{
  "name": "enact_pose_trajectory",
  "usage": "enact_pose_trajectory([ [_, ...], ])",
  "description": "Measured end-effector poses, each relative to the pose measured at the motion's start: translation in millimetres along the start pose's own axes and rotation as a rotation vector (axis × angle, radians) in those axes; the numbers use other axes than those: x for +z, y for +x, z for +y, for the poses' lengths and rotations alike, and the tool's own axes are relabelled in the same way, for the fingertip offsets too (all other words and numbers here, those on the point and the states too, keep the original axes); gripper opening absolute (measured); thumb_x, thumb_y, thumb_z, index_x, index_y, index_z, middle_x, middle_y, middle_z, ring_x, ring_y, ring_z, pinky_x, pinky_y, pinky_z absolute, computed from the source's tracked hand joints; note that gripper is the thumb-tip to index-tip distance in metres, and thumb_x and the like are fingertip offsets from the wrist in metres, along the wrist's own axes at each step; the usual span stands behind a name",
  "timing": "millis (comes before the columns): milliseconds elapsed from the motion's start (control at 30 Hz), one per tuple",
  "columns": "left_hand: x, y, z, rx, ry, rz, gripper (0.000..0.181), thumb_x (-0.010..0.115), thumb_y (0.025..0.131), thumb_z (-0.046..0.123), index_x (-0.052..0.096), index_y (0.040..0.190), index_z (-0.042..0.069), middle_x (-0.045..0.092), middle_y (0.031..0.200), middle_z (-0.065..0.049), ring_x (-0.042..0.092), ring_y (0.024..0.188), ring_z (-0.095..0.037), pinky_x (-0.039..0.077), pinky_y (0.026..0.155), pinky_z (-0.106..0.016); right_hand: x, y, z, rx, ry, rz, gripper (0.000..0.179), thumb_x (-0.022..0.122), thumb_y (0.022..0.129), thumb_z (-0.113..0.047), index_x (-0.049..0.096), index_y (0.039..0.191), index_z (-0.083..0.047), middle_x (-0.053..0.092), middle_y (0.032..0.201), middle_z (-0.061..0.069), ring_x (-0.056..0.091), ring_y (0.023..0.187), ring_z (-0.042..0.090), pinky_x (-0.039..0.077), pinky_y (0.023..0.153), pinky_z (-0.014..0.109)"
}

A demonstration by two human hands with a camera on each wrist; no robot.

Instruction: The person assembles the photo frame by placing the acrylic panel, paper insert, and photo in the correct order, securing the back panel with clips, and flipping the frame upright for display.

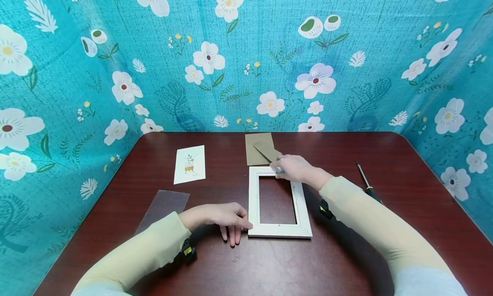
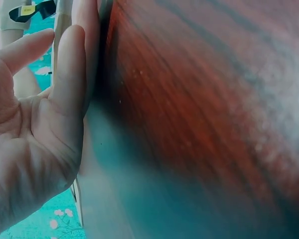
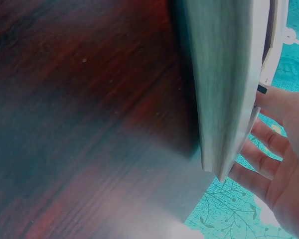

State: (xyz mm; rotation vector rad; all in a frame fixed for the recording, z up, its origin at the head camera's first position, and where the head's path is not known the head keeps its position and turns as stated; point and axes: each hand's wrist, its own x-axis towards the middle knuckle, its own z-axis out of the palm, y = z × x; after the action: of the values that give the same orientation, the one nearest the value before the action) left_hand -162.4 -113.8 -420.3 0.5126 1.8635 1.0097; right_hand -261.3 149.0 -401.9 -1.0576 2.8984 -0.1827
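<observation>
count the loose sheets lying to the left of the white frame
2: a printed white card, beyond the left hand and left of the white frame, and a translucent sheet, partly covered by the left sleeve, which could hide others.

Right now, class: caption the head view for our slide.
Left hand at the near corner of a white frame, right hand at its far edge.

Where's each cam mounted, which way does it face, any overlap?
Head: on the head, facing forward and down at the table and white frame; left hand, right hand and both sleeves show.
Left wrist: on that wrist, facing table; left hand and a sleeve show.
Right wrist: on that wrist, facing the frame's edge and table; right hand shows.
Shared by head and right wrist: right hand, frame.
</observation>
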Motion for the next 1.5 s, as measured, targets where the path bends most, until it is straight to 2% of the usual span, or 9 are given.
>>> enact_pose_trajectory([
  [200,-2.5,0.1,0.4,0.006,0.002,0.020,0.026,0.058,0.097,0.024,0.058,0.084,0.002,0.069,0.068,-0.017,0.066,0.054,-0.019,0.048,0.043,-0.027,1,-0.8,2,0.020,0.008,0.001,0.033,0.075,0.087,-0.018,0.069,0.119,-0.011,0.063,0.100,0.008,0.061,0.091,0.025,0.051,0.078,0.041],
  [467,-6.8,1.8,-2.1,0.010,0.000,0.027,0.025,0.058,0.098,0.023,0.057,0.084,0.003,0.069,0.068,-0.016,0.066,0.053,-0.018,0.048,0.043,-0.026,5,1.0,5,0.049,0.021,0.018,0.036,0.075,0.087,-0.018,0.068,0.121,-0.009,0.065,0.110,0.011,0.062,0.099,0.027,0.050,0.084,0.043],
  [933,-7.4,1.1,-0.5,0.000,-0.001,0.020,0.025,0.058,0.098,0.023,0.057,0.083,0.002,0.069,0.068,-0.016,0.066,0.054,-0.018,0.048,0.043,-0.026,7,2.4,4,0.064,-0.004,0.035,0.035,0.076,0.086,-0.021,0.069,0.118,-0.010,0.065,0.106,0.009,0.062,0.094,0.025,0.051,0.080,0.042],
  [1233,-6.9,1.9,-0.7,0.000,0.003,0.022,0.027,0.058,0.098,0.024,0.057,0.084,0.002,0.069,0.068,-0.016,0.066,0.054,-0.018,0.048,0.044,-0.026,5,1.6,4,0.089,-0.017,0.022,0.037,0.075,0.086,-0.025,0.068,0.120,-0.010,0.065,0.114,0.012,0.062,0.103,0.027,0.051,0.083,0.044],
  [1333,-6.9,2.8,-1.6,0.003,0.003,0.024,0.026,0.058,0.098,0.024,0.057,0.084,0.002,0.069,0.068,-0.016,0.066,0.054,-0.018,0.048,0.044,-0.026,1,-1.4,6,0.099,0.000,0.040,0.036,0.075,0.087,-0.026,0.069,0.118,-0.009,0.065,0.113,0.011,0.062,0.100,0.026,0.051,0.080,0.042],
  [1500,-7.1,3.2,-2.7,0.003,0.004,0.025,0.026,0.058,0.098,0.025,0.057,0.084,0.002,0.069,0.068,-0.017,0.066,0.054,-0.019,0.049,0.044,-0.026,-7,-11.4,14,0.120,0.043,0.098,0.031,0.073,0.088,-0.025,0.070,0.115,-0.009,0.064,0.098,0.005,0.062,0.084,0.020,0.050,0.069,0.038],
])
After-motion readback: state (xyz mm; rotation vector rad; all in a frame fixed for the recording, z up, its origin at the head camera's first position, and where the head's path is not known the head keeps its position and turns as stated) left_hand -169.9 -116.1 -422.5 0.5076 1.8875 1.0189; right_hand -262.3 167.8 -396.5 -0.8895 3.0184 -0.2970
